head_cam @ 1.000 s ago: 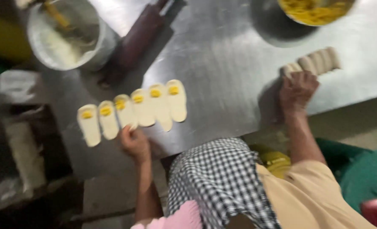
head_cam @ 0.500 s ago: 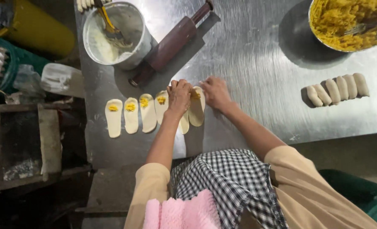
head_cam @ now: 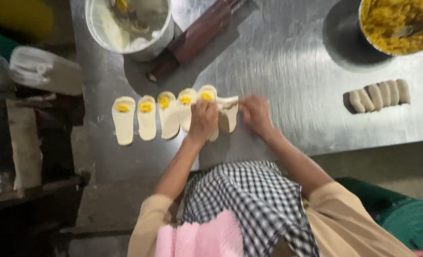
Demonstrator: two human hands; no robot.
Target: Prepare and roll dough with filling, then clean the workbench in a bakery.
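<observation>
- Pinching a soft, pale dough strip [head_cam: 228,113] on the brushed steel table [head_cam: 287,71], both hands are bending inward: left hand [head_cam: 203,120], right hand [head_cam: 255,114].
- Lying left: flat oval strips [head_cam: 147,116] dotted with yellow filling.

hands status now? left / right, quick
Left hand: closed, fingers pressing on the rightmost dough strip.
Right hand: closed, pinching that same dough strip's top end.

White plastic bag [head_cam: 40,71], crumpled, left of steel table [head_cam: 287,81].
</observation>
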